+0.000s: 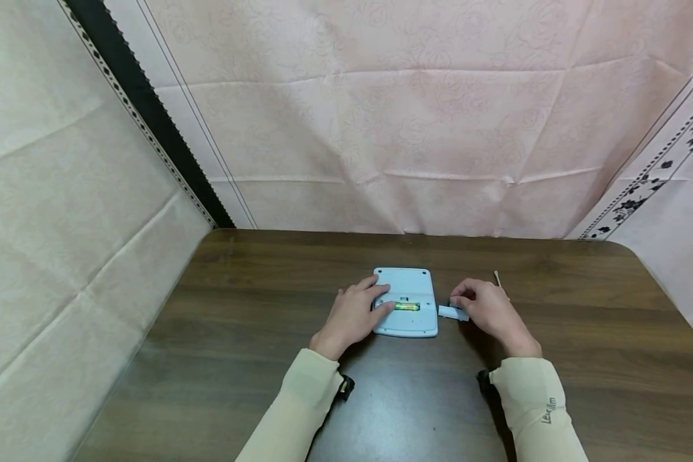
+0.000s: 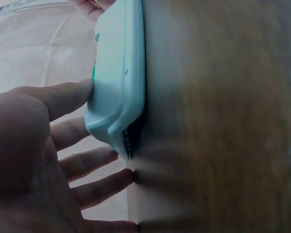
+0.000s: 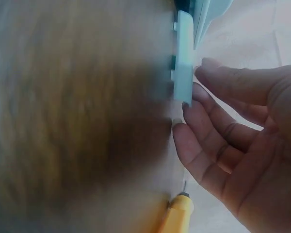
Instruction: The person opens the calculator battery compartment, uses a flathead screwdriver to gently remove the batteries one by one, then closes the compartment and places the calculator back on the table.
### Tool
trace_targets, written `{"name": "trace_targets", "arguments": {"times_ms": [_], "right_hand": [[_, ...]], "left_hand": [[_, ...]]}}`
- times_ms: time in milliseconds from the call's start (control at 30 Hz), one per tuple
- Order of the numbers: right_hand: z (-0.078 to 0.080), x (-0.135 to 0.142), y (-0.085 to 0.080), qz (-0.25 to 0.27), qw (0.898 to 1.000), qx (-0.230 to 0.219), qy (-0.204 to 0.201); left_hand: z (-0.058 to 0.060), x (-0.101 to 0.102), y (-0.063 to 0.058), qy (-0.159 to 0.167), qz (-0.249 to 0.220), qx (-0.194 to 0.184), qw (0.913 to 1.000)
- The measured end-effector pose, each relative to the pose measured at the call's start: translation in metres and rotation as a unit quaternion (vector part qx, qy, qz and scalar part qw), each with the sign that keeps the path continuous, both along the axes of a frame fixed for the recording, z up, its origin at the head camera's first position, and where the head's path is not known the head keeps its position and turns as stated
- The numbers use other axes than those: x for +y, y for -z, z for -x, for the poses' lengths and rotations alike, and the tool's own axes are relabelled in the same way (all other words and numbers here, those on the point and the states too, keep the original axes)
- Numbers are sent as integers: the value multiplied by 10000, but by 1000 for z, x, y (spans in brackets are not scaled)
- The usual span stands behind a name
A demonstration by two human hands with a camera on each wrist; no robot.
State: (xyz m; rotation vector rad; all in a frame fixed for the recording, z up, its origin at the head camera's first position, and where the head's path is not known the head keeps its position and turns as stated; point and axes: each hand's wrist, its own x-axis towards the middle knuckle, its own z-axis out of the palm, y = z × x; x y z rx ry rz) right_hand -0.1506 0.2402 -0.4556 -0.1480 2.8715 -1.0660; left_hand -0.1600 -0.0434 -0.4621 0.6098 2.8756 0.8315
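A light blue calculator (image 1: 405, 324) lies back side up on the table, its battery slot uncovered. A green and yellow battery (image 1: 407, 307) sits in that slot. My left hand (image 1: 351, 316) rests at the calculator's left side, fingers spread and fairly straight. Its thumb (image 2: 72, 96) presses on the back beside the slot. Just right of the calculator, my right hand (image 1: 487, 309) has its thumb and curled fingers (image 3: 203, 119) at one end of the small light blue battery cover (image 3: 184, 63). Small tabs on the cover point down at the tabletop.
A screwdriver with a yellow handle (image 3: 177, 213) lies beyond my right hand, mostly hidden by it in the head view. The brown wooden table (image 1: 277, 276) ends at pale patterned cloth (image 1: 416, 141) hanging behind it.
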Motion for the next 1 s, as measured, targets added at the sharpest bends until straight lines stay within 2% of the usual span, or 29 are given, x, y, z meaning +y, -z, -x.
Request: {"name": "trace_targets", "arguments": {"times_ms": [200, 533, 733, 1000], "right_hand": [[-3, 2, -6, -37, 9999, 100, 127], [-8, 3, -22, -401, 9984, 354, 198], [-12, 8, -29, -735, 9955, 460, 373], [-15, 22, -32, -905, 9948, -80, 450]], "left_hand": [[0, 1, 1, -8, 1, -13, 10000], [1, 1, 2, 19, -44, 2, 10000], [2, 1, 4, 52, -45, 30, 10000], [3, 1, 4, 65, -54, 43, 10000]]}}
